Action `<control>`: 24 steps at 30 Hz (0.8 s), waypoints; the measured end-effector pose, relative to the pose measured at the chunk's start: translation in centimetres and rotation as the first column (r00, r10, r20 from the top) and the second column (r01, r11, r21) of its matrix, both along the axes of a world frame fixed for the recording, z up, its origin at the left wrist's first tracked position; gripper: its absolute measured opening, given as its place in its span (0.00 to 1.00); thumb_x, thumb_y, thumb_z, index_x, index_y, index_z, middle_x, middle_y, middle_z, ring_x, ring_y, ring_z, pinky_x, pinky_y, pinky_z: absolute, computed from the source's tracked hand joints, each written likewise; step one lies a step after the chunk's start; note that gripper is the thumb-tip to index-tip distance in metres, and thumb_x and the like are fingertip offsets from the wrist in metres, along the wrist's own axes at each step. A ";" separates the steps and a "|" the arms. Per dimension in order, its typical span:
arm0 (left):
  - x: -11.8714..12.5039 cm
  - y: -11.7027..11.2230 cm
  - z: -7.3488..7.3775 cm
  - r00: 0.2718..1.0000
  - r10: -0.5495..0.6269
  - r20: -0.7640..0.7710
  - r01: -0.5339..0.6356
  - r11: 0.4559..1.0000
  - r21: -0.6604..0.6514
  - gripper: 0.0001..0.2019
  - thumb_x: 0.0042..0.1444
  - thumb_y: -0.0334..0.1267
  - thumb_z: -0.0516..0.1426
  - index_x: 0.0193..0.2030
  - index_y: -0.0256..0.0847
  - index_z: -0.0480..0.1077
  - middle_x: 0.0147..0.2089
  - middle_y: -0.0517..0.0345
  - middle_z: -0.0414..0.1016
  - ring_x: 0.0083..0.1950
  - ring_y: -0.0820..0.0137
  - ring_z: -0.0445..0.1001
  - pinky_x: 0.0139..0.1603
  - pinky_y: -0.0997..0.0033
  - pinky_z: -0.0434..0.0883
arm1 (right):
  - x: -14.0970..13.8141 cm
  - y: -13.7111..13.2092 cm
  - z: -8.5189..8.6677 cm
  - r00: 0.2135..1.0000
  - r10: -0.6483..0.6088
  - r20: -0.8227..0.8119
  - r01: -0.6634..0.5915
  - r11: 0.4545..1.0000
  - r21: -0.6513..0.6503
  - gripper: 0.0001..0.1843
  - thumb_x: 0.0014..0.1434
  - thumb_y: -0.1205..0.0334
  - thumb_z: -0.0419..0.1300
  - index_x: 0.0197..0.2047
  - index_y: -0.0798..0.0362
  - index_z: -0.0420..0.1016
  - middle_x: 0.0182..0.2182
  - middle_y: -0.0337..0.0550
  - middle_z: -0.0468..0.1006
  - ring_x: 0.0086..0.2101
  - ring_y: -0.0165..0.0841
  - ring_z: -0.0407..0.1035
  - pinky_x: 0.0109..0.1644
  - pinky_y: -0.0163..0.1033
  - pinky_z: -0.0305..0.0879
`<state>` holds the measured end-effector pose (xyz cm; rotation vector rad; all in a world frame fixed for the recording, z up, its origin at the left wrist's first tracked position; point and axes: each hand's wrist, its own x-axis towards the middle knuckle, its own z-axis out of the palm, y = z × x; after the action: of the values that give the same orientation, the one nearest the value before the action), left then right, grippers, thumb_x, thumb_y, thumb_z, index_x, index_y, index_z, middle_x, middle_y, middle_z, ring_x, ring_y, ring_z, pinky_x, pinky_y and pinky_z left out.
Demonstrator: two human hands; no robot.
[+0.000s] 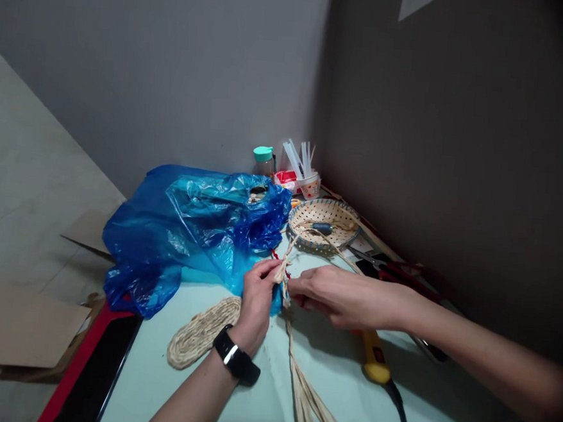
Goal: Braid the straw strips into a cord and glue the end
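Head view: the left hand (257, 299), fingertips pressed together, pinches a pale, twisted plant-fibre braid (281, 276) above the pale green tabletop (257, 415); the right hand (331, 295) curls beside it, its hold unclear. A slack pinch could let the twist unravel; the splayed tail (303, 402) could snag on the yellow-handled, black-corded tool (375, 367)

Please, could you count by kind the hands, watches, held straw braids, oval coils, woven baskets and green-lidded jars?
Left hand, right hand: 2
Watch: 1
Straw braid: 1
Oval coil: 1
Woven basket: 1
Green-lidded jar: 1
Total: 7
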<state>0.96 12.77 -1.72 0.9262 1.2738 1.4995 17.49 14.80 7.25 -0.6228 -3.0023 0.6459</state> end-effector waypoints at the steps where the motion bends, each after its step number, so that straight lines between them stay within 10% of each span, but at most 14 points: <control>1: 0.1 0.1 0.0 0.999 0.010 -0.046 -0.010 1.000 -0.003 0.05 0.47 0.34 0.61 0.32 0.38 0.76 0.34 0.57 0.76 0.35 0.71 0.72 0.36 0.73 0.67 | 0.1 0.2 0.0 1.000 -0.008 -0.021 0.008 1.000 -0.023 0.13 0.47 0.80 0.52 0.34 0.53 0.66 0.29 0.39 0.71 0.29 0.30 0.62 0.29 0.33 0.50; 14: -1.1 4.9 1.0 0.846 -0.114 -0.521 0.060 0.991 -0.120 0.10 0.61 0.41 0.57 0.44 0.37 0.71 0.45 0.54 0.75 0.41 0.68 0.74 0.42 0.61 0.74 | -0.4 1.9 -1.1 0.981 0.031 -0.193 -0.088 0.952 -0.294 0.10 0.51 0.78 0.54 0.35 0.55 0.68 0.29 0.37 0.77 0.29 0.28 0.67 0.32 0.31 0.56; 20: -1.8 2.8 1.4 0.889 -0.203 -0.411 0.149 0.976 -0.159 0.05 0.57 0.35 0.57 0.35 0.38 0.75 0.27 0.60 0.74 0.29 0.70 0.73 0.33 0.70 0.70 | 0.1 2.9 -0.5 0.928 -0.099 -0.359 -0.106 0.853 -0.510 0.05 0.56 0.74 0.54 0.33 0.54 0.64 0.31 0.38 0.74 0.33 0.30 0.69 0.36 0.32 0.61; 24: -1.7 0.0 1.9 0.948 -0.252 -0.193 0.212 0.956 -0.205 0.24 0.58 0.39 0.54 0.61 0.40 0.62 0.30 0.57 0.77 0.26 0.68 0.75 0.30 0.67 0.72 | 0.3 3.2 -0.7 0.918 -0.157 -0.364 -0.073 0.835 -0.545 0.03 0.56 0.71 0.56 0.33 0.55 0.64 0.31 0.38 0.74 0.33 0.30 0.68 0.36 0.33 0.61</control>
<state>-0.74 12.74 0.22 1.1002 1.3781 1.1015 17.76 17.99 6.55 -0.4821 -2.4016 1.4611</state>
